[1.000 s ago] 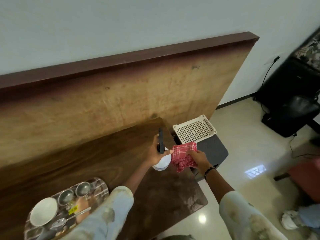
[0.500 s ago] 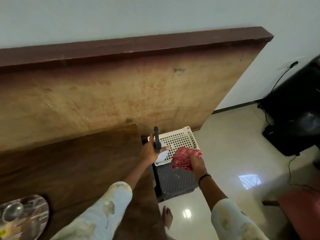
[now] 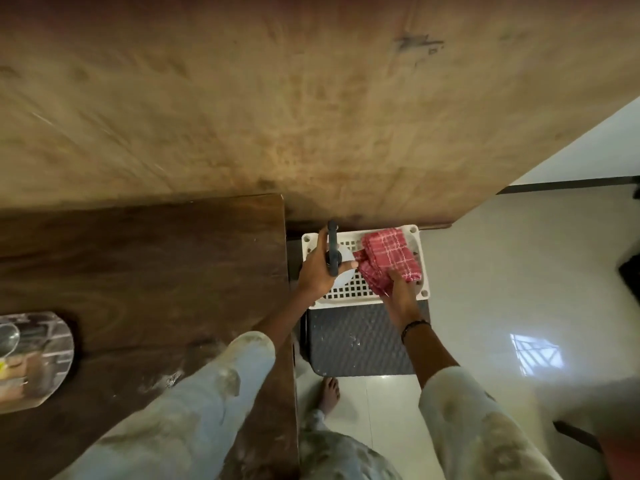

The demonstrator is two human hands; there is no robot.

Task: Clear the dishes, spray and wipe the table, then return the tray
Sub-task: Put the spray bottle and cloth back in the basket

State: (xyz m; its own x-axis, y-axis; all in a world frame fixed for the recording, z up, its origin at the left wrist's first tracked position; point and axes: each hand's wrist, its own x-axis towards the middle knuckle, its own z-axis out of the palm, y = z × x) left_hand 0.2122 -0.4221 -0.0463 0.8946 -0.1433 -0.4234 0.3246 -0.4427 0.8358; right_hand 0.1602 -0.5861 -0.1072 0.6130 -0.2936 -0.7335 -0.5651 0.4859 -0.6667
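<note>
My left hand [image 3: 317, 271] grips a white spray bottle [image 3: 341, 277] with a dark trigger head, held over the left part of a white perforated basket [image 3: 349, 292]. My right hand [image 3: 400, 297] holds a folded red checked cloth [image 3: 389, 261] down on the basket's right part. The basket sits on a dark grey stool [image 3: 360, 344] just right of the dark wooden table [image 3: 145, 271]. A shiny steel tray [image 3: 34, 358] with dishes lies at the table's left edge, partly out of view.
A tall wooden board [image 3: 311, 98] leans behind the table and stool. Glossy white floor tiles [image 3: 519, 289] stretch to the right. My bare foot [image 3: 329, 394] stands in front of the stool. Something dark and reddish [image 3: 588, 441] sits at lower right.
Both hands carried the bottle and cloth rightwards off the table and down onto the basket. My view tilted down, and most of the steel tray slid out at the left.
</note>
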